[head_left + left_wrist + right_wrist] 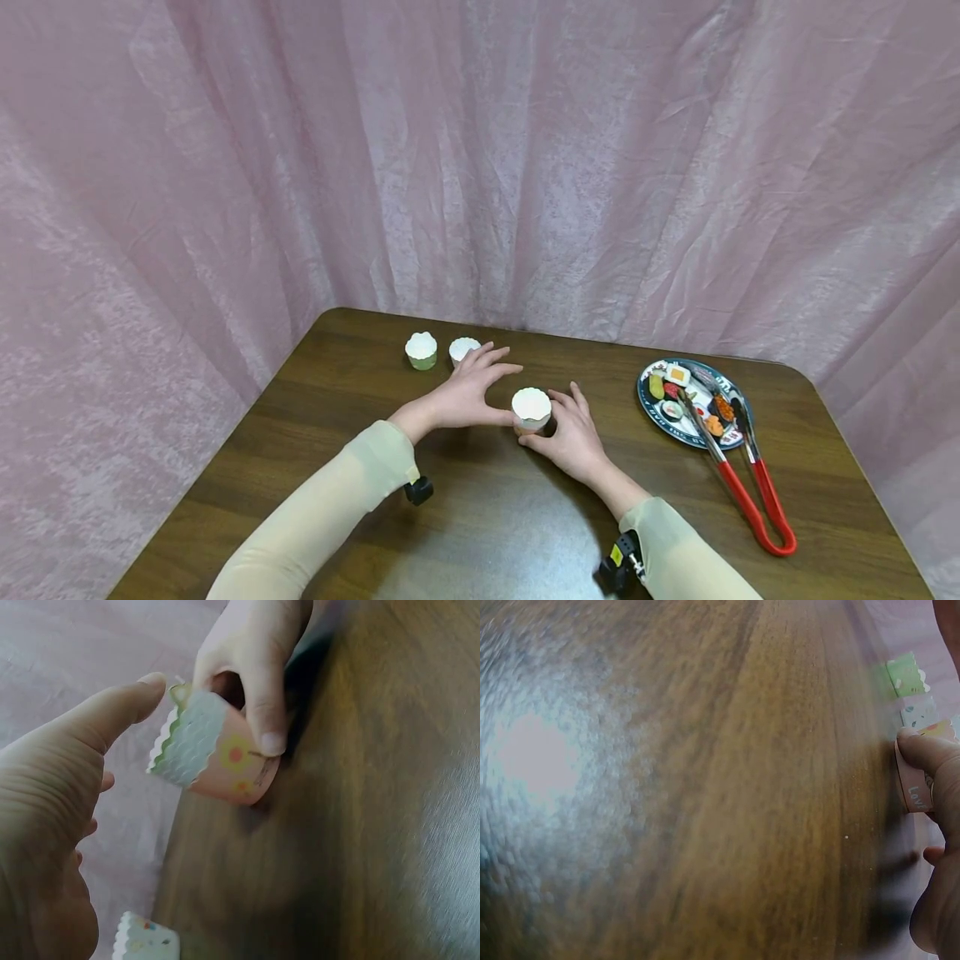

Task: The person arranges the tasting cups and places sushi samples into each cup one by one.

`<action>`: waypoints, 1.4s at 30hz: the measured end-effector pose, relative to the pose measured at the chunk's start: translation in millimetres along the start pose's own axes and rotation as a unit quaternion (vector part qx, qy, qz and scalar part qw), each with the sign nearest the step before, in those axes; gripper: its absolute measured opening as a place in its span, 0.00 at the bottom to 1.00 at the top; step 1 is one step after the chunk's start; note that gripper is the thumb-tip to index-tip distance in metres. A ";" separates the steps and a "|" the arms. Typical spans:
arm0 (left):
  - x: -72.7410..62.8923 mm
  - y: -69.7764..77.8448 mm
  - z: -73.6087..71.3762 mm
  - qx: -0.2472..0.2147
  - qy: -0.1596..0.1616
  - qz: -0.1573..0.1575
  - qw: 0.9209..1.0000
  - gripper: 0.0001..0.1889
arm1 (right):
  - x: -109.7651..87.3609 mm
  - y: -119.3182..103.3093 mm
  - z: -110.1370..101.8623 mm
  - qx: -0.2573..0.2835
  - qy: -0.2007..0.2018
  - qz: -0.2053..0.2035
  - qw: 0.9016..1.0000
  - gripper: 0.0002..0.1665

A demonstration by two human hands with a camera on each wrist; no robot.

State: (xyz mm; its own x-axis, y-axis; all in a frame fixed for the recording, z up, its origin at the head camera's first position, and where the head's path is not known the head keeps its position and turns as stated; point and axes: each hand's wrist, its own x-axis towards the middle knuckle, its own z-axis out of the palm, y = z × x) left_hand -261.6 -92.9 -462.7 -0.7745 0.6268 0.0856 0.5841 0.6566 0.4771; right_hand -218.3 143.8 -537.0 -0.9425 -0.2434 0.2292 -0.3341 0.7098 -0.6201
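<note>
My right hand (573,437) grips a pink paper baking cup (531,421) low on its side, between thumb and fingers. In the left wrist view the pink cup (236,761) has yellow flowers, and a pale blue band with a green, scalloped white edge rises out of it, like cups nested together. My left hand (467,397) is spread, its fingers extended and its thumb tip close to the scalloped rim. Behind the left hand stands a white baking cup (463,346), partly covered by the fingers. A green baking cup (422,361) stands left of it.
On the right, a round blue-edged plate (647,402) carries several small sushi-like pieces. Red-handled tongs (738,496) lie with their tips over the plate and their handles on the brown wooden table (480,533). A pink curtain (480,167) hangs behind the table's far edge.
</note>
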 end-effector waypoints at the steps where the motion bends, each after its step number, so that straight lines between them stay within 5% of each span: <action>1: 0.3 1.1 2.2 -0.002 -0.002 -0.002 1.000 0.46 | 0.0 0.0 -0.2 0.000 -0.002 0.002 1.000 0.37; 14: 5.4 5.4 28.8 -0.013 0.002 -0.013 1.000 0.44 | -0.3 1.1 1.0 -0.006 -0.003 0.004 1.000 0.41; 42: 8.6 10.6 30.1 -0.042 0.010 -0.002 0.999 0.39 | 0.2 -0.1 -0.3 -0.004 -0.011 0.016 1.000 0.41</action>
State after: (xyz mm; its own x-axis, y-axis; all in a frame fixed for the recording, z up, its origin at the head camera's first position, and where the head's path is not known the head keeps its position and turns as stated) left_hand -254.8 -67.9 -483.2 -0.7825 0.6145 0.1009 0.5585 0.6210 0.5499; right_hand -218.5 143.9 -536.7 -0.9528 -0.2348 0.1923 -0.3034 0.7223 -0.6215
